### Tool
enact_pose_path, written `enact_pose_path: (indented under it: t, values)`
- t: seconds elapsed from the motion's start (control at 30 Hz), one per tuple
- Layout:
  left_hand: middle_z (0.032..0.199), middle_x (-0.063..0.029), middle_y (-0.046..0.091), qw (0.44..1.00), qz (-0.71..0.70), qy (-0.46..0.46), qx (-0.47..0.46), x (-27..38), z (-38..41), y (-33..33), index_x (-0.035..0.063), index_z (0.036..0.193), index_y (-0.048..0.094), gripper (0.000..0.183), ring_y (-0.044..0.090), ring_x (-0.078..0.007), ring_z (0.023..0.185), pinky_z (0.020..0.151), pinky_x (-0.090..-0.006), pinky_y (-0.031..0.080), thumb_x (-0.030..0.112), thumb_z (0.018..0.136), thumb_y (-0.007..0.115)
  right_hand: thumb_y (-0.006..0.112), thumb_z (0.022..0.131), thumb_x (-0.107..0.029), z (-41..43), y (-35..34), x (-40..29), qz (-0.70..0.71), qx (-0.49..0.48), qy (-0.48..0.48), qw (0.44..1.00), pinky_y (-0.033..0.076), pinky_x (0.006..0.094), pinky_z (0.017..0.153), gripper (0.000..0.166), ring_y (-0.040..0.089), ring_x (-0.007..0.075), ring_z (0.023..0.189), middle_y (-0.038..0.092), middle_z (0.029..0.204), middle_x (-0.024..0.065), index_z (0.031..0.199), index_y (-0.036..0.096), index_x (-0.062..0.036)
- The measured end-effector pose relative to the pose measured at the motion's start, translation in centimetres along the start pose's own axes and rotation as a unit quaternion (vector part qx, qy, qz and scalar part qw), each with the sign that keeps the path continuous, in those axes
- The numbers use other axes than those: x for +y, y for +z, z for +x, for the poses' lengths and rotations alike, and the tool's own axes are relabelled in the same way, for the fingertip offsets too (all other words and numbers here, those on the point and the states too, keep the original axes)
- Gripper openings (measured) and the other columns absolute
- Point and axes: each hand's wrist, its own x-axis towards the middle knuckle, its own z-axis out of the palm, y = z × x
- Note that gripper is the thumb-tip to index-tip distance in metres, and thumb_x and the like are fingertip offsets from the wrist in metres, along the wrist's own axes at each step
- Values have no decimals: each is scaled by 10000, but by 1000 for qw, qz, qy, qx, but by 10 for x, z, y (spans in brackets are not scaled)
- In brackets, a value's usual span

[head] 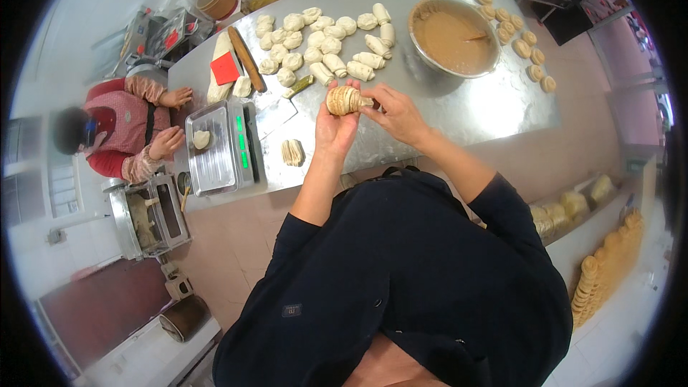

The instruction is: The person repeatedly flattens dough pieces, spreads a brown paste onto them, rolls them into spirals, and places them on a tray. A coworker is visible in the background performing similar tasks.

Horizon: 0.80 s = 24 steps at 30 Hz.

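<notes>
A coiled, layered dough roll (344,101) with brown filling between its turns lies on the palm of my left hand (336,131). The fingers and thumb of my right hand (396,114) pinch the narrow tail of the same roll. Below and left of my hands, a folded, striped piece of dough (293,152) rests on the metal table (371,148). Just beyond my fingers are several rolled dough cylinders (360,70) and, farther back, several round dough balls (293,22). A short greenish-brown object (298,87) lies left of my left hand.
A steel bowl of brown paste (454,37) stands back right, near several coiled dough pieces (521,47). At left are a digital scale (217,150) bearing a dough piece, a red scraper (224,67), a rolling pin (246,59) and a co-worker (129,123) at the table's edge.
</notes>
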Motion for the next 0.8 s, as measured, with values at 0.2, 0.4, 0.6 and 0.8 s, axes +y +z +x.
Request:
enact_pose_path:
  t: [0.2, 0.4, 0.6, 0.8]
  values:
    - [1471, -187, 447, 999, 45, -1, -29, 1, -19, 26, 45, 1449, 409, 527, 467, -359, 1371, 1159, -494, 383, 420, 1079, 403, 707, 955, -179, -7, 6, 6, 410, 36, 344, 844, 487, 239, 607, 174, 584, 52, 677, 680, 815, -3, 1008, 690, -14]
    - [1221, -261, 644, 959, 283, -14, -9, -13, 13, 29, 32, 1466, 383, 654, 599, -391, 1200, 1040, -480, 467, 546, 1072, 297, 693, 955, -185, -14, -5, 9, 385, -1, 328, 863, 459, 235, 593, 153, 558, 54, 656, 655, 770, -15, 959, 723, -35]
    - [1148, -254, 677, 922, 386, -25, -1, -75, 26, 47, 15, 1510, 325, 771, 628, -361, 1141, 1023, -454, 471, 625, 1047, 235, 685, 861, -107, -37, -26, 41, 339, -35, 306, 889, 437, 279, 570, 97, 536, 79, 630, 618, 697, -9, 909, 729, -36]
    - [1608, -230, 271, 879, 466, -100, -10, -146, 68, 59, 33, 1602, 110, 850, 401, -368, 1420, 1148, -492, 361, 641, 1037, 292, 656, 899, -142, -60, -113, 105, 435, -92, 419, 792, 439, 269, 611, 133, 533, 70, 701, 628, 793, -15, 958, 732, -51]
